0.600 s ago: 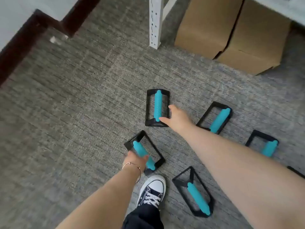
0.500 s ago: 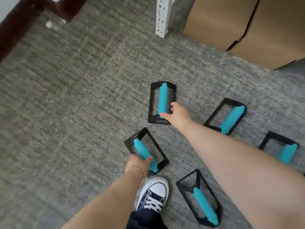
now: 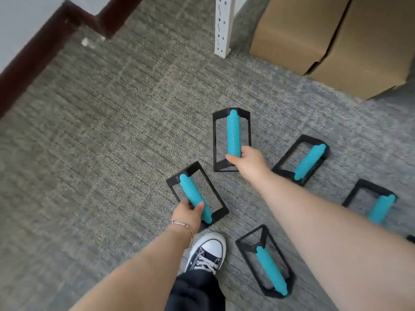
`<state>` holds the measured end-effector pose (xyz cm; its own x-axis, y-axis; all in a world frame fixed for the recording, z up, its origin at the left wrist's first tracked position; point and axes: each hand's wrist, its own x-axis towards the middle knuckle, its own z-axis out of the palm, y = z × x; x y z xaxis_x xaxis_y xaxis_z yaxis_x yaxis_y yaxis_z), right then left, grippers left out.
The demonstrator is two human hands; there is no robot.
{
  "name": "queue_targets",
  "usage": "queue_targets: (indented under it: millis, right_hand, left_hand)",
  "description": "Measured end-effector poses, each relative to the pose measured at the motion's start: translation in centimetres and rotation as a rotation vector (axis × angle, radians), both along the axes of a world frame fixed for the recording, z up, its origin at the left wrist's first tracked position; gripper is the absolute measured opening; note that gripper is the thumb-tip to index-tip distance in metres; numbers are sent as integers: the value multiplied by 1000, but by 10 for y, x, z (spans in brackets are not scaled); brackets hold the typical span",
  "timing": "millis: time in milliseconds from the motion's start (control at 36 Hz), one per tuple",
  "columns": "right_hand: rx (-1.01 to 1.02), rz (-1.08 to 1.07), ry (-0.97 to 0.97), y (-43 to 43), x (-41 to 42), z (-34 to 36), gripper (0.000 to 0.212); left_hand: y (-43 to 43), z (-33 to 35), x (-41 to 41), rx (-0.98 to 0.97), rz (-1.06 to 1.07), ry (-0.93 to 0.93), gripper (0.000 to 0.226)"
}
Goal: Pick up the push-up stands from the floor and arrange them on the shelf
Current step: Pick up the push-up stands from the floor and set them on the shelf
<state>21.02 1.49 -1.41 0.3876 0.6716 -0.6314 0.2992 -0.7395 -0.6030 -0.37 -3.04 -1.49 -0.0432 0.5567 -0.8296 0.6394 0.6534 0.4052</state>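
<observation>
- Nearest to me, my canvas sneaker (image 3: 207, 252) with its white rubber toe cap and white laces stands on the carpet (image 3: 89, 153), a grey low-pile weave in ribbed squares.
- Just right of the shoe lies the nearest push-up stand (image 3: 266, 262): a thin black rectangular frame with a ridged turquoise grip running along its length, untouched on the floor.
- My left hand (image 3: 187, 213), a slim metal bangle (image 3: 183, 225) at the wrist, has its fingers curled around the bumpy turquoise bar of the left stand (image 3: 195, 194); thumb on top, the rest wrapped under. I can't quite tell whether its black frame has left the carpet.
- My right hand (image 3: 248, 161) is clamped on the near end of the knurled turquoise grip of the middle stand (image 3: 232, 138), which sits upright, its boxy black frame in front of me.
- To the right, two more stands (image 3: 306, 162) (image 3: 377, 203) rest on the carpet, apart from each other, same black frames and rounded turquoise handles.
- Farther off, a white perforated metal shelf post (image 3: 222, 25) meets the floor, with two plain brown cardboard boxes (image 3: 336, 39) beside it.
- At far left, a dark glossy baseboard (image 3: 38, 55) edges the pale wall.
</observation>
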Motion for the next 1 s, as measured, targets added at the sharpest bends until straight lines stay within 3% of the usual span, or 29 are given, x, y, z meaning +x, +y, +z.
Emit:
queue_targets:
  millis: [194, 333, 444, 583, 750, 1000]
  right_hand:
    - [24, -52, -52, -61, 48, 184, 19]
    - [92, -100, -38, -109, 74, 342, 28]
    - [232, -186, -48, -144, 87, 459, 18]
    - [423, -319, -104, -176, 103, 595, 25]
    - [596, -426, -203, -190, 129, 728, 28]
    - [739, -515, -311, -155, 177, 862, 29]
  left_hand:
    - [10, 169, 27, 162, -181, 61, 26]
    - [18, 325, 61, 347, -310, 27, 25]
    - [18, 444, 87, 498, -409, -12, 24]
    - [12, 578, 120, 695, -417, -109, 33]
    - [21, 711, 164, 852, -356, -243, 52]
    - [74, 852, 239, 1038, -428, -397, 48]
